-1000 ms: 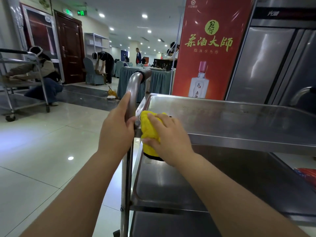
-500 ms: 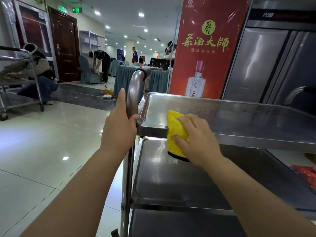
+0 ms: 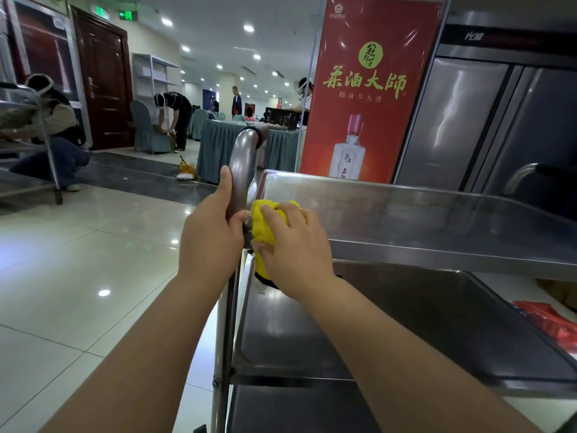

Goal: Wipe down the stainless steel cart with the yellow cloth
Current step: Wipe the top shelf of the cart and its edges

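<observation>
A: Where is the yellow cloth [image 3: 261, 228] at this moment?

B: It is a little left of the frame centre, bunched at the near-left corner of the top tray [image 3: 437, 226] of the stainless steel cart [image 3: 406, 332]. The right hand [image 3: 295, 248] lies over it, fingers curled around the bundle and pressing it against the tray's front lip. The lower end of the cloth hangs below the lip.

A: And the other hand?

B: The left hand [image 3: 210, 242] wraps the upright handle tube [image 3: 240, 170] just beside the cloth, thumb pointing up along the tube. The two hands almost touch.

A: Which relation matters for the next stroke?

B: The front lip runs long from the cloth toward the right edge of the frame, so I judge the unwiped length lies all to the right of the right hand. That hand is on the cloth already; the left one only holds the handle, I judge to steady the cart.

A: What can you not see?

B: Most of the cloth is under the fingers, so I cannot tell how it is folded. The left fingers are hidden behind the tube. The tray's right end is cut off by the frame, and the lowest shelf [image 3: 296, 414] is dark. Something red [image 3: 549, 323] lies at the right edge; what it is, I cannot tell.
</observation>
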